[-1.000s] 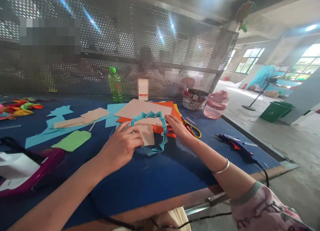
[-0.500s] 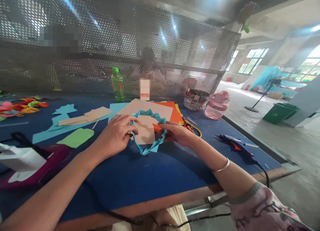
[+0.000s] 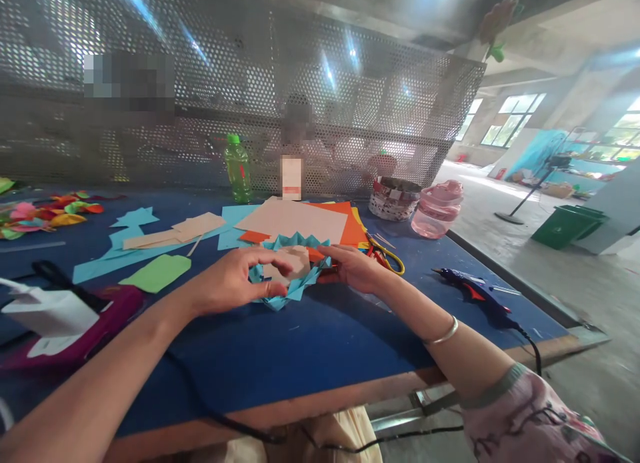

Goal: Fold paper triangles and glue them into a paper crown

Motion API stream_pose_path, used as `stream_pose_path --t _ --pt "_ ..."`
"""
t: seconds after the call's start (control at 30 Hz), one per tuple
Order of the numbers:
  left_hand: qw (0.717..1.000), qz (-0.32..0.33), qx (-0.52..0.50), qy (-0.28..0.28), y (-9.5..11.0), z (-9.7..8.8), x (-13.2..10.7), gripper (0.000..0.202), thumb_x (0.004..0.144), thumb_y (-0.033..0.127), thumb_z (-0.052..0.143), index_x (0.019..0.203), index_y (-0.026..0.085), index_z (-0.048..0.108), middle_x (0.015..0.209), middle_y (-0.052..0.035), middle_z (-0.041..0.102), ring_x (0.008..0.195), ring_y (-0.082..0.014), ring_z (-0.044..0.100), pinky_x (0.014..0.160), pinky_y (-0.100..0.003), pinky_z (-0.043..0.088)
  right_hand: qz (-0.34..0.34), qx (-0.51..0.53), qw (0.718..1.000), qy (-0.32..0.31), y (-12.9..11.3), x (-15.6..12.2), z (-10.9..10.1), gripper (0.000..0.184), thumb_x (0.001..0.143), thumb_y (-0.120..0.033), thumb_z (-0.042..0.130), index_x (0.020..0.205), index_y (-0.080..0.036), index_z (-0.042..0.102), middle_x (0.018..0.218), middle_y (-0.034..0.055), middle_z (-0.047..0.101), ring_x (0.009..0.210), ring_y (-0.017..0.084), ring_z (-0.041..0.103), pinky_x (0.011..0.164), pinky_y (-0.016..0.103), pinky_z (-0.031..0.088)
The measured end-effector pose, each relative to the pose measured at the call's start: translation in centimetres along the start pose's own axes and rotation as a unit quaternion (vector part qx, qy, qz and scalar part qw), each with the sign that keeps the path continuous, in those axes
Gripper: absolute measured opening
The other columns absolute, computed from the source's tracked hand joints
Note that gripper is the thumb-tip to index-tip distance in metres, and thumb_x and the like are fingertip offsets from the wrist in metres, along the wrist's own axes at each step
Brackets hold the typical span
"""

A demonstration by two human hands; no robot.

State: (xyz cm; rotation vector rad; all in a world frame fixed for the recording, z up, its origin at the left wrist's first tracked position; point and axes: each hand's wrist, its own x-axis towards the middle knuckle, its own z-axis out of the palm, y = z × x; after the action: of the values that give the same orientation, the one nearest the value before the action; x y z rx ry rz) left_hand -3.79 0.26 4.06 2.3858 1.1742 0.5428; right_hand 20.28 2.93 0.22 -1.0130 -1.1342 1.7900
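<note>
A ring of folded blue paper [image 3: 299, 294] with pointed edges is in front of me, over the blue tabletop. My right hand [image 3: 353, 266] pinches its right side, the fingertips partly hidden by the folds. At the left side, my left hand [image 3: 245, 276] reaches over the ring with thumb and fingers apart, and I see no grip on the paper. Through the ring shows a beige piece of paper [image 3: 295, 259]. Beyond it lie beige sheets [image 3: 300, 219] on orange paper [image 3: 340, 213].
A glue gun [image 3: 473, 293] lies at right with its cord over the edge. Scissors [image 3: 387, 255], a pink bottle [image 3: 438, 209] and a round container [image 3: 395, 199] stand or lie nearby. At left are a purple power strip [image 3: 120, 306], green paper [image 3: 160, 273] and a green bottle [image 3: 237, 169].
My left hand has loosened from the ring's left side, its thumb and fingers now spread across it. The ring looks lower and more tilted flat; my right hand stays on its right side.
</note>
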Motion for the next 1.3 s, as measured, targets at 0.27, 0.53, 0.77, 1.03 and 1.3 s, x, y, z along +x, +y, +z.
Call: stream_pose_path --t 0.27,0.53,0.77,1.03,1.3 --pt "0.987 0.071 0.127 -0.064 -1.7 1.1 0.0 0.02 0.07 0.039 0.077 0.084 0.025 0.072 0.095 0.0006 0.074 0.099 -0.0234 0.063 0.108 -0.044 0.032 -0.013 -0.028 1.0 0.007 -0.2 -0.5 0.3 0.017 0.084 -0.034 0.065 0.085 -0.017 0.061 0.08 0.0008 0.067 0.063 0.012 0.065 0.064 0.026 0.058" --pt "0.984 0.07 0.153 -0.065 -2.1 1.2 0.2 0.009 0.082 0.031 0.068 0.077 0.023 0.07 0.088 0.0007 0.073 0.093 -0.0225 0.061 0.104 -0.045 0.033 -0.11 -0.259 0.95 0.135 0.0 -0.2 0.0 0.035 0.088 -0.05 0.054 0.1 -0.018 0.062 0.105 0.0072 0.06 0.09 0.019 0.06 0.082 0.038 0.055" --pt "0.983 0.08 0.158 -0.041 -3.4 1.2 0.1 0.009 0.078 0.024 0.071 0.069 0.024 0.068 0.077 0.0035 0.071 0.088 -0.0198 0.063 0.111 -0.044 0.026 -0.346 -0.547 0.756 0.098 -1.0 -0.8 -1.0 0.033 0.097 -0.041 0.046 0.115 -0.02 0.064 0.119 0.0106 0.061 0.118 0.023 0.051 0.105 0.041 0.035" --pt "0.975 0.093 0.189 -0.065 -3.5 0.3 -0.1 0.013 0.078 0.015 0.068 0.068 0.024 0.066 0.074 0.0046 0.07 0.084 -0.0178 0.062 0.106 -0.044 0.027 -0.328 -0.647 0.682 -0.094 -1.3 -1.3 -1.2 0.042 0.067 -0.045 0.082 0.103 -0.027 0.071 0.127 0.006 0.06 0.13 0.03 0.037 0.106 0.048 0.031" --pt "0.974 0.093 0.204 -0.042 -3.7 0.0 -0.1 0.01 0.081 0.021 0.067 0.071 0.024 0.068 0.076 0.001 0.07 0.086 -0.0204 0.058 0.088 -0.037 0.039 -0.316 -0.65 0.682 -0.108 -1.0 -0.7 -1.9 0.017 0.081 -0.016 0.071 0.095 -0.025 0.073 0.124 0.0035 0.063 0.127 0.027 0.04 0.106 0.048 0.032"
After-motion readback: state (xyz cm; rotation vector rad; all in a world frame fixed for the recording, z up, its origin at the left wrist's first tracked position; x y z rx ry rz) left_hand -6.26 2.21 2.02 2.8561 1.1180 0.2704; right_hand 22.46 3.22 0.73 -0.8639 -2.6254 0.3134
